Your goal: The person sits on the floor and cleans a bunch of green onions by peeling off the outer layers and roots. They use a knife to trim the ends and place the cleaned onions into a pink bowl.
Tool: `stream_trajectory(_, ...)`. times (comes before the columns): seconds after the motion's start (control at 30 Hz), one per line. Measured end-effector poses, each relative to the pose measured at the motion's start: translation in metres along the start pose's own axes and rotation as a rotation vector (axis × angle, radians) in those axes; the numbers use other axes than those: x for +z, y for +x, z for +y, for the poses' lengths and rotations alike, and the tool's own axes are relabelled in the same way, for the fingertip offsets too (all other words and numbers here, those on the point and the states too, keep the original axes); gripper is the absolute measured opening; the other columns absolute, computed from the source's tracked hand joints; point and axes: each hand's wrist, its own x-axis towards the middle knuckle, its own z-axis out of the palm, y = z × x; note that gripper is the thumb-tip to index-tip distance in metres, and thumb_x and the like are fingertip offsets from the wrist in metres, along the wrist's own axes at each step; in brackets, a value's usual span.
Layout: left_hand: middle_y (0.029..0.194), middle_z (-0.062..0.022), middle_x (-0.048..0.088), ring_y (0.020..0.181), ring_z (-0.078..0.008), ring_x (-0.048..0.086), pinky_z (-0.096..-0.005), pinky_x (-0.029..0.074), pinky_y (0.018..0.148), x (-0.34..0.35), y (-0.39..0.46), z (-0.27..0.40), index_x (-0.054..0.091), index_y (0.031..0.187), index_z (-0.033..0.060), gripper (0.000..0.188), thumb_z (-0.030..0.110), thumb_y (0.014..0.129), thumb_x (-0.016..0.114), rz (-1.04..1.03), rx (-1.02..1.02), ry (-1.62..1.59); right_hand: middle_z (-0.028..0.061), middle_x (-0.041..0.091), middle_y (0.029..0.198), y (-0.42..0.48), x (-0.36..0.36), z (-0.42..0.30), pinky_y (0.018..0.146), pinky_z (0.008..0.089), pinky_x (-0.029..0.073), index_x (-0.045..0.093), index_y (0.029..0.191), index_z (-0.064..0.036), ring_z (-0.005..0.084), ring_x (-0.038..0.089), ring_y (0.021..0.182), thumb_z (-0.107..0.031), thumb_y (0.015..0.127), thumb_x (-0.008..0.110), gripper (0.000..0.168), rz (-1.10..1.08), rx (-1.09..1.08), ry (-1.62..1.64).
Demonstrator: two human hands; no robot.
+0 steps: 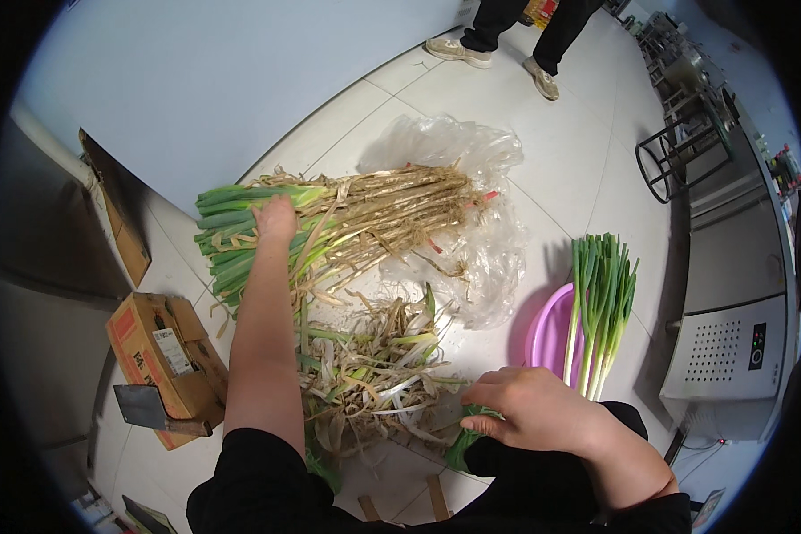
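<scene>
A large bundle of long green onions [387, 207], with dry roots and soil on it, lies on the tiled floor. My left hand [277, 219] reaches down onto its green tops; whether the fingers grip a stalk cannot be told. My right hand [517, 407] hangs over green plastic [470, 434] near my knee, thumb and fingers apart, with nothing seen in it. Between my arms lies a heap of peeled husks and trimmings [380, 374]. Cleaned green onions [601, 307] stand leaning in a pink plastic basin [537, 327] at the right.
Clear plastic sheeting [487, 267] lies under the root ends. A cardboard box [167, 360] and a cleaver [143, 407] are at the left. Another person's shoes [457, 52] are at the top. A black-framed stool [674, 157] and steel cabinet [734, 267] stand right.
</scene>
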Motion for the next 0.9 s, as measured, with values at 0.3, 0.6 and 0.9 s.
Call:
stream_trajectory(0.3, 0.118, -0.0115, 0.059, 0.119, -0.0297, 0.048, -0.0567, 0.027, 0.105, -0.022, -0.003, 0.015, 0.055, 0.123, 0.0096, 0.037, 0.03, 0.092, 0.05, -0.191, -0.078, -0.073, 0.0143, 0.06, 0.086, -0.005, 0.002, -0.002, 0.074, 0.0453, 0.048, 0.06, 0.093, -0.003, 0.0347, 0.06, 0.086, -0.028, 0.088, 0.058, 0.026, -0.023, -0.009, -0.013)
stream_trajectory(0.6, 0.132, -0.0094, 0.049, 0.128, -0.0289, 0.04, -0.0539, 0.026, 0.108, 0.016, 0.03, 0.014, 0.055, 0.122, 0.0068, 0.038, 0.022, 0.088, 0.055, 0.17, 0.219, 0.042, 0.0122, 0.058, 0.084, -0.006, 0.006, 0.001, 0.073, 0.0426, 0.048, 0.06, 0.094, -0.004, 0.0321, 0.06, 0.084, -0.029, 0.088, 0.058, 0.026, 0.006, -0.034, -0.016)
stream_trajectory(0.9, 0.125, -0.0133, 0.055, 0.121, -0.0291, 0.047, -0.0556, 0.024, 0.108, -0.024, 0.008, 0.036, 0.05, 0.128, 0.0093, 0.049, 0.011, 0.08, 0.062, 0.026, 0.156, 0.231, 0.013, 0.058, 0.082, -0.011, 0.006, 0.001, 0.072, 0.0421, 0.049, 0.058, 0.089, -0.004, 0.0328, 0.06, 0.083, -0.029, 0.089, 0.056, 0.026, -0.002, -0.035, -0.04)
